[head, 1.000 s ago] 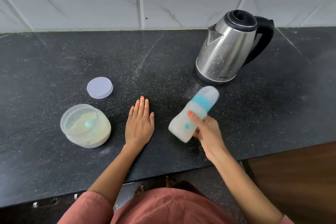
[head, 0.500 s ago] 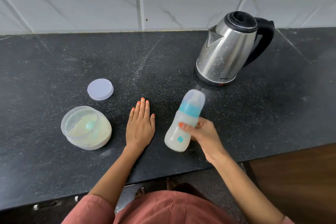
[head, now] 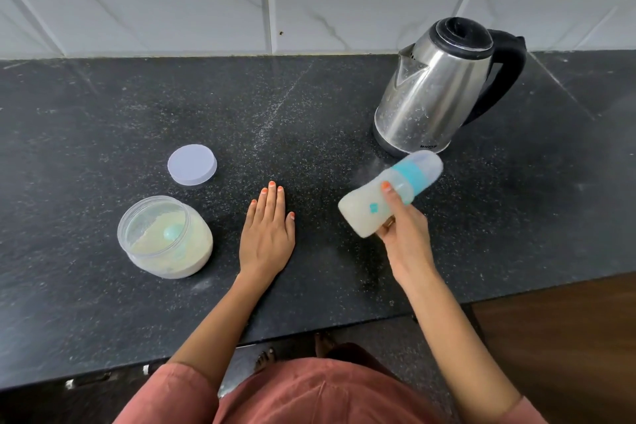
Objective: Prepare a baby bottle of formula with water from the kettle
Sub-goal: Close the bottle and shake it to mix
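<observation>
Two hands low in view: right hand (head: 403, 237) grips milky clear-plastic baby bottle with teal collar (head: 385, 196), tilted, cap far-right, above black speckled stone counter (head: 103, 120). Left hand (head: 266, 234) flat, fingers straight. Left: open clear tub of pale powder (head: 165, 239); farther, round white lid (head: 192, 164). Farthest: stainless-steel kettle (head: 437, 89), just beyond cap.
</observation>
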Available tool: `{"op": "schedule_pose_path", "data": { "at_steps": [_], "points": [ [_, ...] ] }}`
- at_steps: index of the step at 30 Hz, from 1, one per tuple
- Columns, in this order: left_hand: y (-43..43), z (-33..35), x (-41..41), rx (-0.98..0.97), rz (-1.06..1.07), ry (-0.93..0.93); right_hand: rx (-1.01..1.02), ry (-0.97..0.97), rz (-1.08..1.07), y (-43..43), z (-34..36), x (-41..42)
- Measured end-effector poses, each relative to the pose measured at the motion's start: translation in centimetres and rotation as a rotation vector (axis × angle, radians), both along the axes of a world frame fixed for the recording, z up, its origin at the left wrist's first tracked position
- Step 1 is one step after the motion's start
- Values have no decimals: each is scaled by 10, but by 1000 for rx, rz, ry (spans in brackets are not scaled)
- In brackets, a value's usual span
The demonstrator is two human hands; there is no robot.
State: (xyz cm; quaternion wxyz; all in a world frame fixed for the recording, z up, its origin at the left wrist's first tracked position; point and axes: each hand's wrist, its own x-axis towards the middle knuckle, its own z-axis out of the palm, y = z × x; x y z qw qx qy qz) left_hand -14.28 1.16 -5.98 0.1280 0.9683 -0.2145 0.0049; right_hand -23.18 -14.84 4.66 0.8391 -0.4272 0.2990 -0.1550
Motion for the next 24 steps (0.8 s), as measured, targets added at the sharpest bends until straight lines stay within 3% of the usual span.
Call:
{"op": "schedule_pose_path", "data": {
  "at_steps": [2, 7, 9, 13, 15, 18, 19, 24],
  "points": [
    [0, 0, 0, 4, -1, 3, -12, 4, -19, 4, -2, -1],
    [0, 1, 0, -10, 0, 11, -367, 134, 485, 27, -7, -28],
    [-1, 2, 0, -29, 1, 20, -339, 97, 386, 20, -3, -21],
    [-1, 1, -1, -37, 0, 17, -84, 19, -28, 7, 2, 2],
    [-1, 1, -1, -34, 4, 16, -151, 59, 25, 16, -1, 0],
    [0, 2, 0, -39, -1, 19, -350, 145, 373, 34, -5, -17],
    [0, 2, 0, -42, -2, 19, -350, 131, 399, 33, -4, -19],
    [0, 1, -1, -40, 0, 15, 32, 15, -55, 12, 4, 1]
  ]
}}
